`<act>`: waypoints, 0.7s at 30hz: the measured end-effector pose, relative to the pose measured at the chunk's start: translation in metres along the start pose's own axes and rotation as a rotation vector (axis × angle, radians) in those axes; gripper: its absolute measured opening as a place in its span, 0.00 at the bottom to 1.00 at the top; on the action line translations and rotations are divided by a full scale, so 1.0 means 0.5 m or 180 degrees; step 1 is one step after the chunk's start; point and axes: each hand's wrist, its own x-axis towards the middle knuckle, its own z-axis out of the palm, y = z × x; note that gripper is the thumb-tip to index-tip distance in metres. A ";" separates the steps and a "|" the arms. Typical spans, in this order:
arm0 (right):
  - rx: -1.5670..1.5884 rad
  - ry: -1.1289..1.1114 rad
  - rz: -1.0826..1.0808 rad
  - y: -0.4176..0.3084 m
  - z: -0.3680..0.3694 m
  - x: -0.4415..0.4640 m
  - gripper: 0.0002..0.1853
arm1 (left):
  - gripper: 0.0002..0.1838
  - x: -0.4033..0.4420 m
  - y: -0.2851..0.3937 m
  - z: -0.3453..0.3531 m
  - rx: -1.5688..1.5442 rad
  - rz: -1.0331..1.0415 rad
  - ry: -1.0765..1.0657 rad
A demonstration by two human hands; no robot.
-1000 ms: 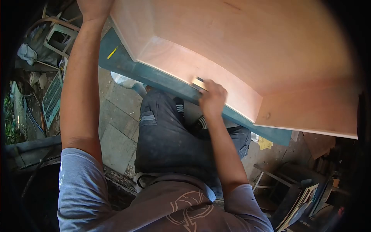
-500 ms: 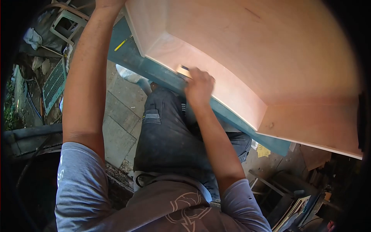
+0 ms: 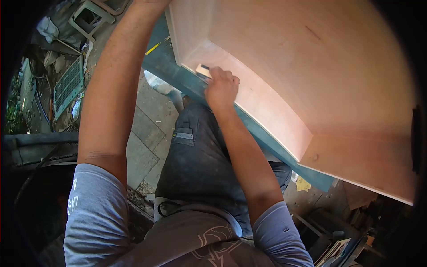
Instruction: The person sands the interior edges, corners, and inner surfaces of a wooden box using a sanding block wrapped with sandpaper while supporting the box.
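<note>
My right hand (image 3: 222,89) is closed around a small pale sanding block (image 3: 203,71) with a dark strip on it. The block is at the near edge of a large wooden box or cabinet (image 3: 262,100), which lies with its open side toward me. Only the wrist end of my left hand (image 3: 153,2) shows at the top of the view, near the cabinet's left corner. Its fingers are out of frame. Beneath the cabinet is a teal board (image 3: 187,84), with a thin yellow tool (image 3: 154,48) lying near its left end.
My legs (image 3: 195,155) are just below the teal board. Left of them are paving slabs (image 3: 149,129), a green plastic grate (image 3: 70,89) and a plastic stool (image 3: 91,20). A yellow paper scrap (image 3: 303,184) and dark clutter (image 3: 333,227) sit at lower right.
My right hand and the sanding block have moved up and left along the cabinet's near edge. The whole view has shifted a little, and the left arm appears farther right.
</note>
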 end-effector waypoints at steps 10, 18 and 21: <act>-0.0447 0.0021 0.0065 0.081 -0.139 -0.133 0.15 | 0.19 -0.004 0.032 0.006 0.0187 -0.0536 -0.0196; -0.0121 -0.0481 0.0012 -0.034 0.023 0.064 0.14 | 0.20 -0.001 0.017 0.007 -0.0201 -0.0586 -0.0175; -0.0273 -0.0554 -0.0161 -0.043 -0.001 0.078 0.15 | 0.19 -0.001 0.015 0.009 -0.0477 -0.0508 -0.0077</act>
